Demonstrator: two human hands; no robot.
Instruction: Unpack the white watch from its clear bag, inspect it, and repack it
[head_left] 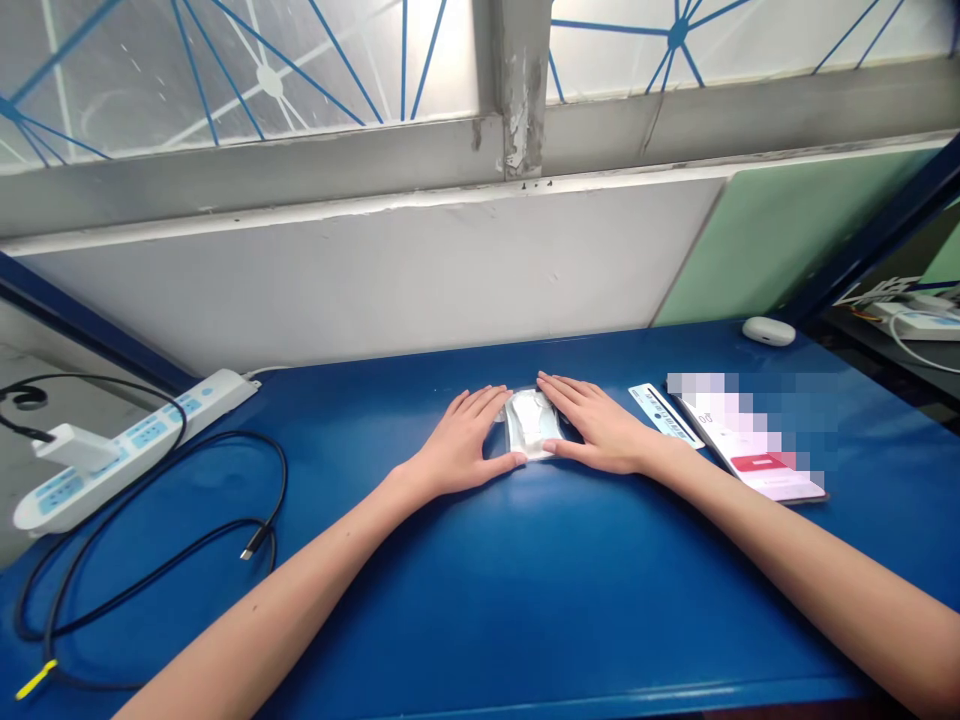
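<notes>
A small white packet in clear wrapping (531, 422) lies on the blue table (480, 590), between my two hands. At its left edge is my left hand (466, 440), palm down, with the fingers stretched forward and the thumb tip at the packet's lower left corner. My right hand (596, 425) rests on the other side, fingers extended toward the packet's top right and thumb touching its lower right part. Neither hand is wrapped around the packet. Parts of its side edges are hidden by the hands.
On the left are a white power strip (142, 440) with a plugged-in charger (79, 450) and a looped black cable (281, 470). To the right lie a blue-white card (664, 415), a phone-like device (765, 463) and a white case (769, 331). A wall panel (375, 280) stands behind.
</notes>
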